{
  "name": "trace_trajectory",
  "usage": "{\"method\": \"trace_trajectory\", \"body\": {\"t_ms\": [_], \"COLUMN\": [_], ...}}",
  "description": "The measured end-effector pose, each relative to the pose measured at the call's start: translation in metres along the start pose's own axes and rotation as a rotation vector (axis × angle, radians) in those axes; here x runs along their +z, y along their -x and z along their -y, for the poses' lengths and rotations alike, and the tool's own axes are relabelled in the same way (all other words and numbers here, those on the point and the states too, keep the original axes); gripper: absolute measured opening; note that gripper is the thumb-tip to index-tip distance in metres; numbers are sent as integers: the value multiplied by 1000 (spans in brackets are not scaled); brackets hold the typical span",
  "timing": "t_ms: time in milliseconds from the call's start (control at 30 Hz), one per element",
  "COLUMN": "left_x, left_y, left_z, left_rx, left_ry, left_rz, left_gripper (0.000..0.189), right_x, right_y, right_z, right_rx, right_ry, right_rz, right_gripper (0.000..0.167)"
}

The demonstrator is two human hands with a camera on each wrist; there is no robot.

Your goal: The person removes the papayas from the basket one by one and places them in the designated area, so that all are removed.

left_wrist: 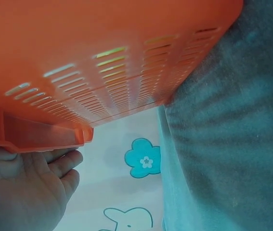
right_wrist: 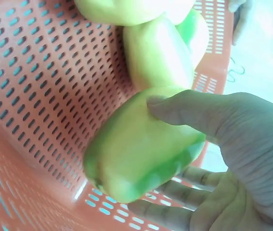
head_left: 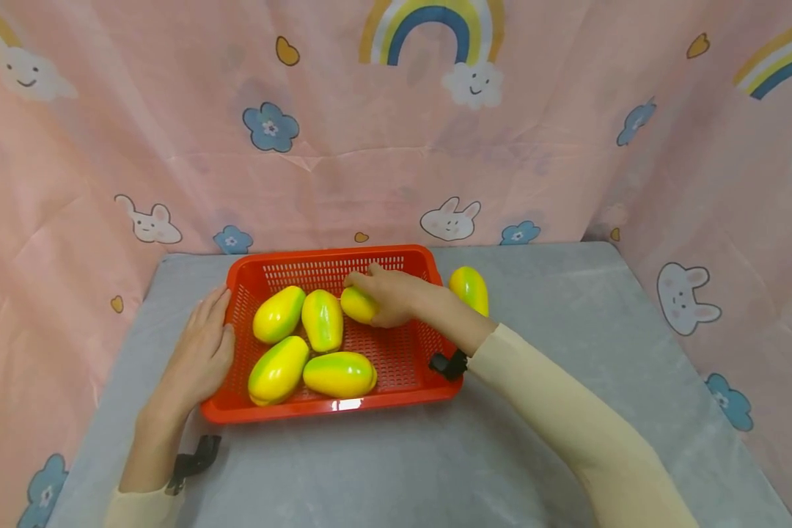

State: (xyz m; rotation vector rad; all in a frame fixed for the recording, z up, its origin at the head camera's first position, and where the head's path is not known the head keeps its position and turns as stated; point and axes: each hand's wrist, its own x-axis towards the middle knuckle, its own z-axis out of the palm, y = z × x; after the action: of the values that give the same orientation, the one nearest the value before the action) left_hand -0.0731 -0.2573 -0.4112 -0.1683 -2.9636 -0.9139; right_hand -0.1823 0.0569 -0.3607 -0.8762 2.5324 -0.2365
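Pink printed curtain [head_left: 343, 183] backs the grey table [head_left: 554, 315]. From the head view, your right grip [head_left: 394, 295] pinches a fruit [head_left: 356, 305] inside the red basket [head_left: 277, 413]; you seem to be placing or lifting it, and the next move likely calls for care around its neighbours [head_left: 322, 320]. Left wrist: your left grip [left_wrist: 28, 190] is spread against the basket's rim. Right wrist: your thumb presses the fruit's smooth, plump yellow side, which carries a green streak.
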Motion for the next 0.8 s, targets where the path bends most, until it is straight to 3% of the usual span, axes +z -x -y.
{"method": "trace_trajectory", "body": {"t_ms": [167, 533, 800], "left_x": [0, 2, 1], "left_y": [0, 0, 2], "left_z": [0, -3, -2], "left_rx": [-2, 15, 15], "left_ry": [12, 16, 12], "left_rz": [-7, -18, -19], "left_gripper": [63, 62, 62], "right_x": [-1, -4, -4], "right_y": [7, 26, 38], "right_z": [3, 4, 3], "right_rx": [-49, -53, -100], "right_ry": [-5, 5, -9], "right_rz": [-40, -123, -163], "right_gripper": [65, 65, 65]}}
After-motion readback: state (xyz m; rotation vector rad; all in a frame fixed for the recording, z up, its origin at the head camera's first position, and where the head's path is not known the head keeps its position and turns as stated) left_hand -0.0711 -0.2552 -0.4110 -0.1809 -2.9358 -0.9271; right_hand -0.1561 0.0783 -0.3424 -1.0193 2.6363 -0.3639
